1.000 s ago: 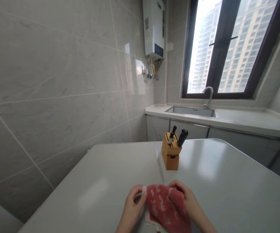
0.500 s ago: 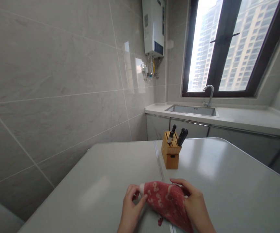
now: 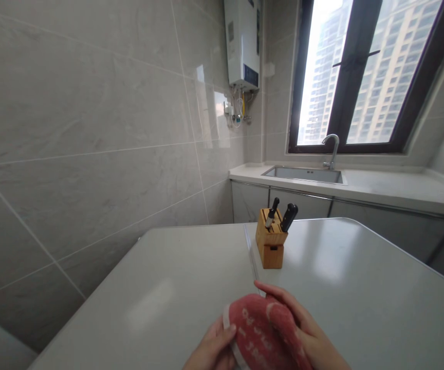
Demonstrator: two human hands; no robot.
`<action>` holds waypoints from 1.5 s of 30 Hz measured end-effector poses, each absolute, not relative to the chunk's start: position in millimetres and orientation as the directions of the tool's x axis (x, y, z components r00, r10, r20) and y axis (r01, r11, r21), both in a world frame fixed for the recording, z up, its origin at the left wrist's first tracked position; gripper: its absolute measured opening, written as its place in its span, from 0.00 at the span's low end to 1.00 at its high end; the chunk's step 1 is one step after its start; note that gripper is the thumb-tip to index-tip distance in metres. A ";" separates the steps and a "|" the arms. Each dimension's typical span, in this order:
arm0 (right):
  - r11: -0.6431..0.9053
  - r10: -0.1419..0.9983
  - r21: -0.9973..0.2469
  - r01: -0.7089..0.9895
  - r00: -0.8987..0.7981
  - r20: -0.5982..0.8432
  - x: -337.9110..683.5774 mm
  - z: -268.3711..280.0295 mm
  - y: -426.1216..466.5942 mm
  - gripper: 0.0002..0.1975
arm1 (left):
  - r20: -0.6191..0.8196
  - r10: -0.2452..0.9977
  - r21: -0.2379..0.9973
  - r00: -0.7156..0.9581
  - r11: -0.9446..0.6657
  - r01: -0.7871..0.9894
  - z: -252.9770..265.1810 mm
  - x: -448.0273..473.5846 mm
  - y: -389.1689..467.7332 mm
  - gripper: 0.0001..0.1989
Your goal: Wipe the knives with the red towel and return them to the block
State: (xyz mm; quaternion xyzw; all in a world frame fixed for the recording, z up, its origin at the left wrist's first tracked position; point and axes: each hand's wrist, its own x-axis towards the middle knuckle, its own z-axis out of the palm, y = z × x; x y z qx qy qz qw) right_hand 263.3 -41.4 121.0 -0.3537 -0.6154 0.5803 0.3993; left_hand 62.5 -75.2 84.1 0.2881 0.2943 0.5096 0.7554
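Observation:
Between my two hands is a folded red cloth (image 3: 258, 329) with pale lettering and a white edge, near the table's front. My left hand (image 3: 217, 343) pinches its white edge, thumb on top and the other fingers underneath. On the cloth's right side, my right hand (image 3: 302, 326) is wrapped around a folded part, with its fingers reaching over the far side. The lower end of the cloth runs out of view at the bottom. Beyond the hands stands a wooden knife block (image 3: 273, 249) with black-handled knives in it.
The white table (image 3: 148, 277) has a seam down its middle. Along the back, a counter (image 3: 391, 182) holds a sink (image 3: 302, 174) with a faucet (image 3: 334, 149) beneath the window. A water heater (image 3: 243, 43) hangs on the tiled wall.
The cloth has been pulled in toward me and bunched more tightly, with its white edge showing longer. My left hand has moved lower, and my right hand's fingers have shifted left over the cloth.

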 end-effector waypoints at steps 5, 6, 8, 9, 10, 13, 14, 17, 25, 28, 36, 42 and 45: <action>0.095 0.924 -0.992 -0.082 -0.365 0.119 266.2 121.6 -36.9 0.19 | -0.130 0.992 0.827 -0.002 0.107 -0.551 90.1 53.7 -60.6 0.25; 0.097 0.930 -0.991 -0.095 -0.346 0.124 266.1 120.2 -36.1 0.18 | -0.119 0.991 0.855 -0.063 0.070 -0.514 92.1 52.6 -58.5 0.25; 0.136 0.931 -0.986 -0.100 -0.328 0.162 265.1 117.7 -35.7 0.19 | -0.094 0.984 0.906 -0.153 0.020 -0.423 95.8 51.4 -56.1 0.28; 0.182 0.923 -0.980 -0.079 -0.331 0.198 264.3 116.8 -35.9 0.20 | -0.074 0.981 0.928 -0.179 0.002 -0.373 97.1 51.0 -55.6 0.29; 0.243 0.909 -0.969 -0.034 -0.341 0.240 263.5 116.2 -36.2 0.22 | -0.049 0.979 0.947 -0.197 -0.018 -0.322 98.0 50.3 -55.4 0.29; 0.421 0.863 -0.895 0.149 -0.368 0.345 261.2 115.9 -37.6 0.24 | 0.029 0.974 0.983 -0.224 -0.069 -0.173 97.3 46.3 -54.9 0.25; 0.450 0.858 -0.871 0.196 -0.367 0.360 260.7 115.9 -38.0 0.22 | 0.039 0.973 0.989 -0.230 -0.070 -0.127 96.0 44.3 -54.8 0.24; 0.430 0.879 -0.876 0.219 -0.321 0.352 259.3 115.1 -38.6 0.18 | 0.004 0.978 0.999 -0.207 -0.012 -0.035 90.9 38.4 -55.9 0.24; 0.243 0.944 -0.969 -0.045 -0.217 0.247 258.8 124.3 -43.1 0.20 | -0.114 0.983 0.985 0.146 0.130 -0.111 86.2 37.8 -66.8 0.26; 0.150 0.946 -0.982 -0.112 -0.273 0.176 261.4 130.9 -48.1 0.23 | -0.098 0.953 0.941 0.285 0.183 -0.286 92.7 41.9 -72.2 0.28; 0.410 0.880 -0.861 0.301 -0.377 0.287 270.2 120.6 -46.6 0.24 | -0.090 0.995 0.981 0.039 0.095 -0.168 96.5 40.9 -71.9 0.25; 0.390 0.901 -0.778 0.493 -0.378 0.212 270.9 134.0 -56.4 0.25 | 0.076 0.990 0.996 -0.121 -0.081 -0.039 104.0 39.6 -78.3 0.23; 0.394 0.897 -0.752 0.528 -0.401 0.188 268.4 141.7 -61.4 0.33 | 0.210 0.974 0.967 -0.086 -0.194 0.168 110.8 33.9 -84.4 0.29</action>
